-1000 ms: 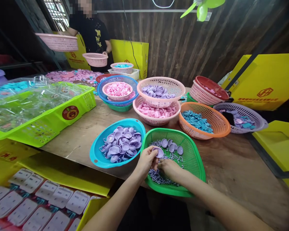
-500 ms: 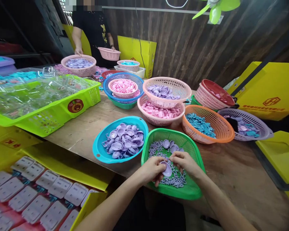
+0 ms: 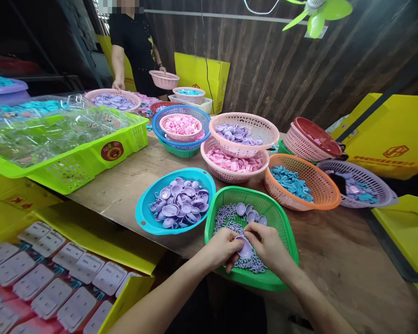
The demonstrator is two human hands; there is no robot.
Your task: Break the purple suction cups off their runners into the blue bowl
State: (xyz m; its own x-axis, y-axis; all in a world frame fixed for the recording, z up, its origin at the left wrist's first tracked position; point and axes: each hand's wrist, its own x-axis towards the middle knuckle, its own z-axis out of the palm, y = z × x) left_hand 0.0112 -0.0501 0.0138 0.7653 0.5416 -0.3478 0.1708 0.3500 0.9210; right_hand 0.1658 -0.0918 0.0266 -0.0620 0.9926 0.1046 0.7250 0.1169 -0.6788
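Note:
My left hand (image 3: 223, 248) pinches a shallow purple plastic cup piece (image 3: 245, 249) by its edge, over a green basket (image 3: 291, 232). My right hand (image 3: 269, 243) has thumb and fingertips pressed together at the far rim of that piece; anything tiny between them is hidden. Below both hands lie many small purple hook-shaped pieces (image 3: 252, 266) in the basket. Several purple cups (image 3: 251, 214) rest among them at its far side. To the left, a blue basin (image 3: 141, 220) holds a heap of purple cup pieces (image 3: 177, 204).
Pink baskets (image 3: 212, 167), an orange basket (image 3: 329, 202) and a lilac basket (image 3: 386, 195) of parts stand behind. At left is a lime crate (image 3: 73, 174) of clear packaging. An open yellow carton (image 3: 125, 246) sits below the table edge. Across the table stands a person (image 3: 132, 51).
My hands came apart from deep in the green basket and now meet at the purple cup's rim. The person opposite has lowered a basket of purple parts onto the table.

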